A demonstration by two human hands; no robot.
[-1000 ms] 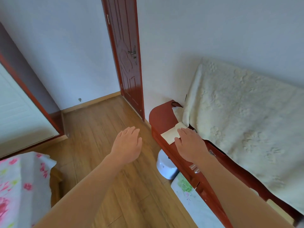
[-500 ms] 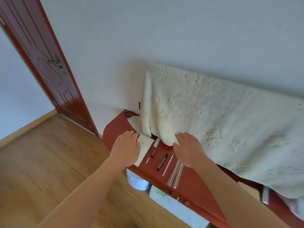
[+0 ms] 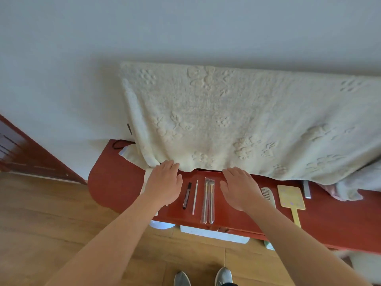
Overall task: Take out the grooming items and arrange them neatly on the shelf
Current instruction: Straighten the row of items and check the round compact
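Shelf: a red shelf [image 3: 119, 182] is set against the wall. Its rounded left end is left bare, and the grooming items are spread along its middle and right stretch.
Blanket: a cream blanket [image 3: 226, 124] is draped down to the shelf's back edge, so the rear strip is hidden.
Row: a dark slim tool [image 3: 187, 195], a thin white stick [image 3: 195, 197], a clear sleeve of brushes [image 3: 208, 200], a pale comb [image 3: 269, 196] and a yellow hand mirror [image 3: 290, 198] are laid side by side without touching. Each is pointed from back edge to front edge, which is judged to be the tidy order the task asks for.
Grey strip: a grey strip [image 3: 306, 189] is seen near the back edge, right of the mirror; what it is cannot be told.
Left hand: the left hand [image 3: 162, 184] is held flat, palm down, fingers straight, over a white pouch [image 3: 146, 177] at the row's left end. Its fingertips are at the blanket's hem and nothing is gripped.
Right hand: the right hand [image 3: 240, 188] is held flat, fingers slightly spread, between the brush sleeve and the comb. Nothing is held, and contact with the shelf cannot be told.
Stage: the laying-out is judged nearly done, and the pouch is probably to be checked or straightened.
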